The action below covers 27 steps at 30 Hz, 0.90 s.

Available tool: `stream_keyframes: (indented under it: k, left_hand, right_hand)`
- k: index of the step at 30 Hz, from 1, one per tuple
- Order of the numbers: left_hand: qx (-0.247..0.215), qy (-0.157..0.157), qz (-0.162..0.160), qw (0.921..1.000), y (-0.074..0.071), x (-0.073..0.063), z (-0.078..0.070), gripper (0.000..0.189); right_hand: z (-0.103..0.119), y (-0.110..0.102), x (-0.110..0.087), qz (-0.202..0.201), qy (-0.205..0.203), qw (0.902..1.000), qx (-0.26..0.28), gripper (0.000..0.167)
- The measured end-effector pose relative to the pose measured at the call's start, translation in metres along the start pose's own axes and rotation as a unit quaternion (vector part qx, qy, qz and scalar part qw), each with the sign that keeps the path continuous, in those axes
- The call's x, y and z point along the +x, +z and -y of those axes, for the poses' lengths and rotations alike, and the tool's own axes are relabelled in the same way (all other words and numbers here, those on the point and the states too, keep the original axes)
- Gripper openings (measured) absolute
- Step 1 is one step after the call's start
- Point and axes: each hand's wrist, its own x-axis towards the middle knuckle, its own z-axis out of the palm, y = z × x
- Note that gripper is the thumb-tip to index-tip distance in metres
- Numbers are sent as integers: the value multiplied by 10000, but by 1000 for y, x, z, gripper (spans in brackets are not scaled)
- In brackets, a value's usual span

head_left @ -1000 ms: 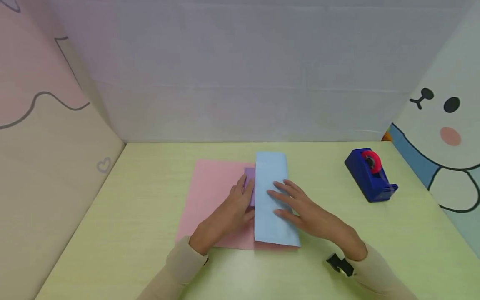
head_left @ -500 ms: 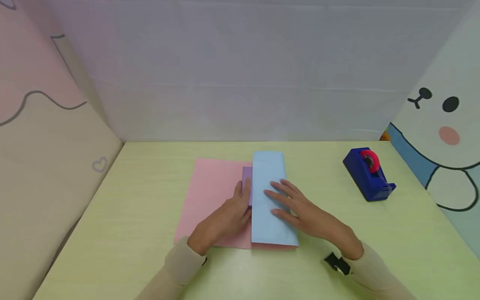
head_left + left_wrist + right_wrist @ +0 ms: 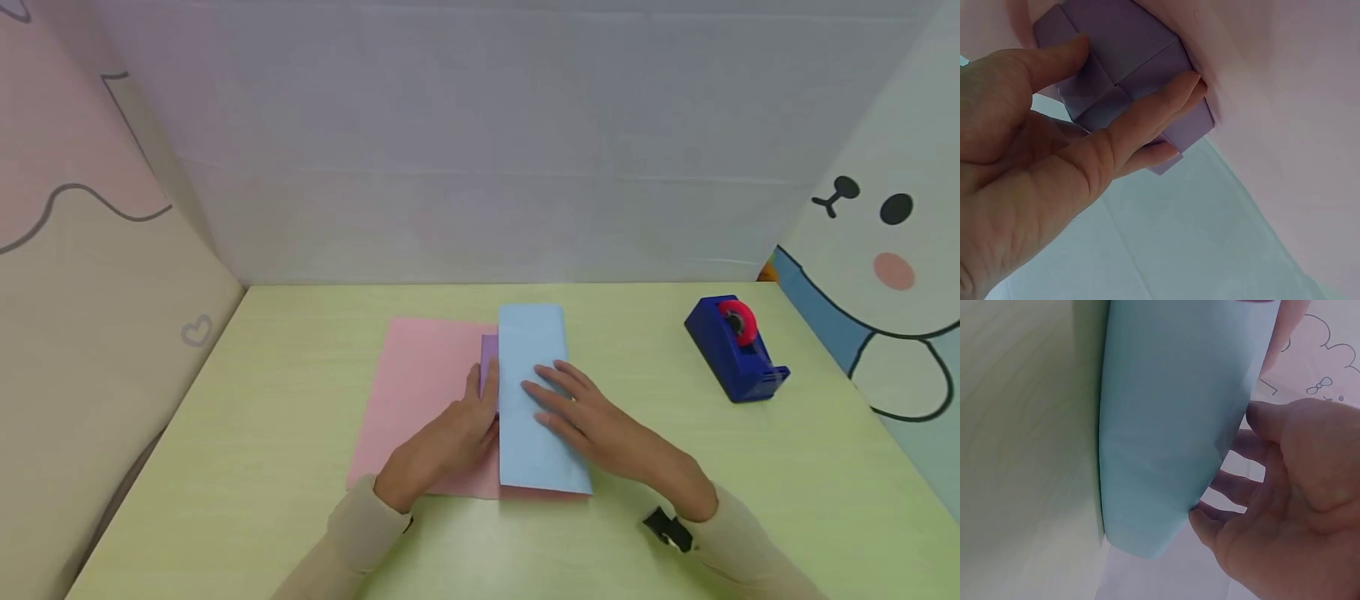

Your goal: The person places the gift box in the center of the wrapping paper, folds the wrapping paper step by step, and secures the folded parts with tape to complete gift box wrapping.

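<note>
A sheet of paper, pink [image 3: 416, 367] on its inner side and light blue [image 3: 528, 333] on the outside, lies on the table. Its right part is folded over a purple box [image 3: 489, 348], most of which is hidden in the head view. My left hand [image 3: 459, 433] holds the box, fingers along its left part and thumb against the end with folded seams, as the left wrist view shows of the box [image 3: 1141, 56]. My right hand [image 3: 592, 417] rests on the blue flap, fingers spread; in the right wrist view its fingertips meet the bulging flap [image 3: 1160, 425].
A blue tape dispenser [image 3: 735, 350] with a red-cored roll stands at the right on the pale yellow-green table [image 3: 300, 375]. A pale cloth wall [image 3: 487, 150] rises behind, with printed panels at both sides. A black strap piece [image 3: 667, 529] hangs by my right sleeve.
The blue flap's left edge shifts slightly left over the box, and my right hand moves left with it. My left fingers settle closer along the box.
</note>
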Motion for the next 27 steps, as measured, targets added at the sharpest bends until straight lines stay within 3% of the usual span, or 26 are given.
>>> stream_keyframes:
  k: [12, 19, 27]
  left_hand:
    - [530, 59, -356, 9979, 7, 5, -1, 64]
    - [696, 68, -463, 9965, 8, 4, -1, 65]
    - [914, 257, -807, 9922, 14, 5, -5, 65]
  right_hand:
    - [0, 6, 0, -228, -239, 9966, -759, 56]
    - [1, 6, 2, -193, -231, 9956, -889, 57]
    - [1, 2, 0, -213, -255, 9958, -854, 55]
